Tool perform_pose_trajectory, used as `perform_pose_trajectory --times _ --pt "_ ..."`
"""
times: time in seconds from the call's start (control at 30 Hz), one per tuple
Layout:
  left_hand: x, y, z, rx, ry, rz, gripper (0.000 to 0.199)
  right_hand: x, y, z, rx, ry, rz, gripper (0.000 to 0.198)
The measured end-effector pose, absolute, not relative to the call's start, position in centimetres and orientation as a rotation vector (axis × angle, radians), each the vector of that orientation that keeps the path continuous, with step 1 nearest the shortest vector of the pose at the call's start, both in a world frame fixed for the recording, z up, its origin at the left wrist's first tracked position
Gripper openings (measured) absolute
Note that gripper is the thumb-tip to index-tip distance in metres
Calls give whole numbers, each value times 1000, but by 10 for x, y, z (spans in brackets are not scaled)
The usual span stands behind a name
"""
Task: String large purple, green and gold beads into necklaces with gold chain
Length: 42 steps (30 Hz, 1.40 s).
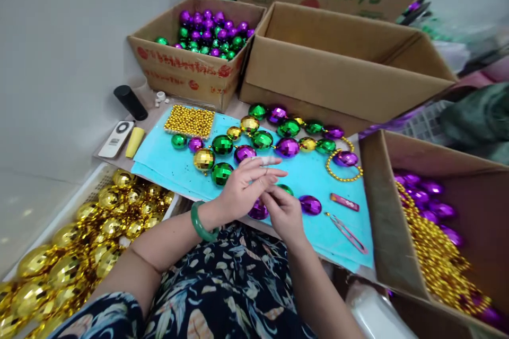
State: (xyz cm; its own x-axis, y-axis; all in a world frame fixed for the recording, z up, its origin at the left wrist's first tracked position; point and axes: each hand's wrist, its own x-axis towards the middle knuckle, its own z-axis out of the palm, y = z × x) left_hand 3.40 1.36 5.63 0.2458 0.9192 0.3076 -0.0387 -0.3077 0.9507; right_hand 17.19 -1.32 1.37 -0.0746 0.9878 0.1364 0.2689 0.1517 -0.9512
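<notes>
My left hand (244, 188) and my right hand (283, 211) meet over the near edge of a turquoise mat (170, 161). The left fingers are spread, one wrapped in tape, above a purple faceted ball (258, 210). The right hand pinches something small beside a green ball (285, 188); what it holds is hidden. Another purple ball (310, 204) lies just right of my hands. A strand of green, purple and gold faceted balls (262, 139) curls across the mat beyond them.
A tray of small gold beads (190, 121), a loop of gold beads (344, 167), red snips (349, 232) and a red lighter (344, 202) lie on the mat. Cardboard boxes hold purple-green balls (207, 32) and gold strands (433, 243). A crate of gold balls (79, 243) stands left.
</notes>
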Motion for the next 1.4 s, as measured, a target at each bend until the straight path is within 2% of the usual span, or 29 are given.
perform_pose_trajectory --times 0.13,0.2,0.3,0.33,0.4,0.5,0.6,0.7,0.83,0.93,1.0,1.07,1.2,1.3,1.4 --pt "34 24 56 1238 817 1285 21 182 -9 4 -1299 -1250 1234 18" --pt "35 23 48 1160 806 1244 29 190 -8 6 -1282 -1142 1275 20" --pt "44 14 24 1379 829 1046 54 197 -8 22 -1197 -1038 1294 20" --pt "49 10 15 1524 849 960 56 198 -8 30 -1157 -1017 1308 19" --pt "56 4 -2 1809 893 793 46 202 -9 48 -1077 -988 1304 16" --pt "57 2 -19 2063 976 638 32 222 -8 75 -1019 -944 1119 8" --pt "50 6 -25 2133 1048 628 33 260 -10 95 -1085 -888 802 1" --pt "40 11 -24 2114 1070 681 39 301 -17 101 -1216 -791 575 3" --pt "13 41 -11 2073 1014 724 41 329 -30 89 -1347 -634 504 9" --pt "-32 93 3 2078 1390 888 31 325 -32 68 -1385 -640 594 9" --pt "-67 133 7 2117 1809 765 34 315 -30 53 -1401 -689 661 8" --pt "-98 166 5 2088 2077 470 37 304 -25 39 -1418 -717 730 10" --pt "-123 196 -13 2054 2057 140 31 284 -14 18 -1425 -766 882 23" --pt "-121 199 -25 2026 2031 104 23 271 -7 10 -1371 -754 961 22" --pt "-119 201 -30 1973 2028 134 25 262 -3 8 -1339 -686 1003 23"
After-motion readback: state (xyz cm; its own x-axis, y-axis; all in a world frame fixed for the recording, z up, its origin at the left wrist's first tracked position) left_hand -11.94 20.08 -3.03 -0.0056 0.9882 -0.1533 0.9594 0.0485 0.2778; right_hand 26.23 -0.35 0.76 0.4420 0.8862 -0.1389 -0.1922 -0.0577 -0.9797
